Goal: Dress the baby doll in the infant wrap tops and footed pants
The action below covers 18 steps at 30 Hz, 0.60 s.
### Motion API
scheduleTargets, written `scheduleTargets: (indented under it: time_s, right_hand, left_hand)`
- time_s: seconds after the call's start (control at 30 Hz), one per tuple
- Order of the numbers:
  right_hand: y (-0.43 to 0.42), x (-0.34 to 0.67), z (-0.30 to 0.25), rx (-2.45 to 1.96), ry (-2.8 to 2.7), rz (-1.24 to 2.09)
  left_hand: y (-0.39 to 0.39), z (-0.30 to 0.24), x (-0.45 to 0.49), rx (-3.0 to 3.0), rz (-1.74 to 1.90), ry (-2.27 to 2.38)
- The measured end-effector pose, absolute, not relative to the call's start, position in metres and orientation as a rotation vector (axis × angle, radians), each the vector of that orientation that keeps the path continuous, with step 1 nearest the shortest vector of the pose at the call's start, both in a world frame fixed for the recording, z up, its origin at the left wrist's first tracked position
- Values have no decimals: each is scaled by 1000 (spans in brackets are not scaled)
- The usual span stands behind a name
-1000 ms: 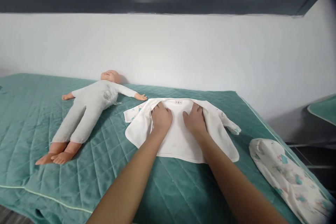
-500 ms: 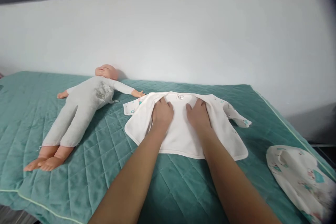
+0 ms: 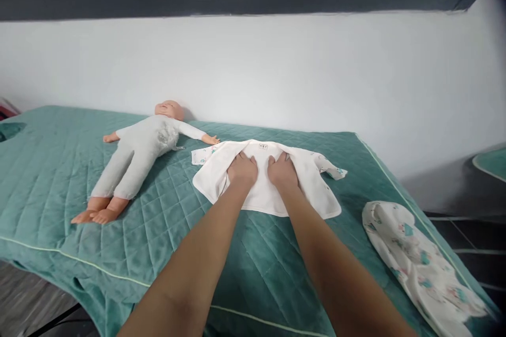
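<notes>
Baby shirt (image 3: 269, 197): spread open on green bed (image 3: 166, 231), collar at far edge, sleeves out left-right.
Left hand (image 3: 242, 169): flat on shirt middle, fingers stretched, gripping nothing.
Right hand (image 3: 281, 171): same, just beside left.
Doll (image 3: 142, 152): left of shirt, on its back.

The left hand (image 3: 242, 169) and right hand (image 3: 281, 171) have slid inward on the white jacket (image 3: 272, 201) — now nearly touching.

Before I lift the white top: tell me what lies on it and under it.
On the top lie the left hand and right hand, palms down. Around its edges the green cover shows, so it rests on that. Anything under its middle is hidden.
</notes>
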State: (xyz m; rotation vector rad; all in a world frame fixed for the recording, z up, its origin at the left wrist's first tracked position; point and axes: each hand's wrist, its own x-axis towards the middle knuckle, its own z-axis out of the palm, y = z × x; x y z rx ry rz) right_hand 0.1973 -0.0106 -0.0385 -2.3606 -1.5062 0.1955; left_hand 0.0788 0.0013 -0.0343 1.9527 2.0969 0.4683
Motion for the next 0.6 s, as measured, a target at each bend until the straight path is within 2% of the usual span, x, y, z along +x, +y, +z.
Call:
scheduleTargets:
  time_s: [0.6]
  right_hand:
    - [-111,202,-31,-2336,-1933,115]
  left_hand:
    - [-44,-33,50,2134,401,1928]
